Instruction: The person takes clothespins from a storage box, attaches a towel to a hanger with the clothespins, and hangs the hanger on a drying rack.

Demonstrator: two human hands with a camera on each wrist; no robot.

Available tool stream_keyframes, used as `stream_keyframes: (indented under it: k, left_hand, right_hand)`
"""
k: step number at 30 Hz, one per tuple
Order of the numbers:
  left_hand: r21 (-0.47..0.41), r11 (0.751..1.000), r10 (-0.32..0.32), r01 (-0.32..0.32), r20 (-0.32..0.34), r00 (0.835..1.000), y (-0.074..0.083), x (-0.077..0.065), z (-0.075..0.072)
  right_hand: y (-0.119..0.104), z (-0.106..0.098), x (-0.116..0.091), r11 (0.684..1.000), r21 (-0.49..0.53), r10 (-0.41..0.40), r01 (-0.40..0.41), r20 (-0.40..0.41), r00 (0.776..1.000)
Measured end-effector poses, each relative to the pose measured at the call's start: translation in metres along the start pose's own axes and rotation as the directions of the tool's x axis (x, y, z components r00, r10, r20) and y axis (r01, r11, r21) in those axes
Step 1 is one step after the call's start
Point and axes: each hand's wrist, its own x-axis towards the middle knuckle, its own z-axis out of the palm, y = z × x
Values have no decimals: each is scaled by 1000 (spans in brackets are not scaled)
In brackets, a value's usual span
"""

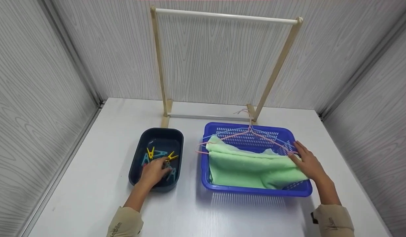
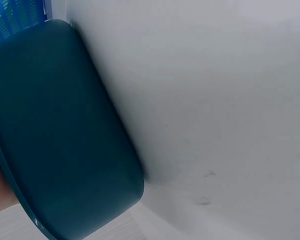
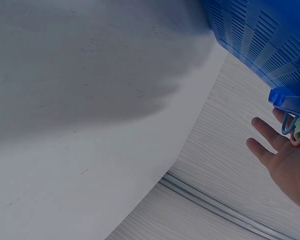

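Note:
My left hand [image 1: 153, 171] is down inside a dark blue-green plastic bin [image 1: 134, 164], fingers and thumb bent about a greyish clothespin [image 1: 167, 164]. Yellow clothespins [image 1: 150, 153] and blue ones [image 1: 172, 174] lie around it. My right hand [image 1: 311, 163] rests at the right end of a pink hanger [image 1: 234, 135] and a blue hanger [image 1: 219, 132], thumb over a light green towel [image 1: 242, 169]. In the right wrist view its fingers [image 3: 267, 132] are spread, fairly straight, beside the hanger ends. The towel hangs folded over the hangers, above a blue basket [image 1: 255, 190].
Behind the basket stands a wooden rack [image 1: 278, 70] with a white top rod [image 1: 222, 15] and a lower bar. The white table [image 1: 91, 164] meets wood-grain panels at its back and sides. The bin stands left of the basket.

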Motion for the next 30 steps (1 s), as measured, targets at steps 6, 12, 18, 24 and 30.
stream_keyframes:
  k: [6, 12, 18, 24, 30]
  left_hand:
    - [-16, 999, -28, 27, -9, 1000, 0, 1, 0]
    - [-53, 997, -61, 61, 2, 998, 2, 1, 0]
    - [-55, 996, -71, 71, -8, 997, 3, 1, 0]
    - [-65, 995, -78, 77, -12, 997, 4, 0, 0]
    - [-74, 995, -62, 59, -37, 997, 5, -1, -1]
  right_hand:
    - [-1, 0, -1, 1000, 10, -8, 8, -2, 1000]
    - [-2, 0, -2, 1000, 16, -1, 1, -1, 1000]
    - [-2, 0, -1, 1000, 9, -3, 3, -4, 1000]
    - [0, 1, 0, 1000, -2, 4, -4, 2, 1000]
    - [2, 0, 0, 1000, 1, 5, -5, 2, 1000]
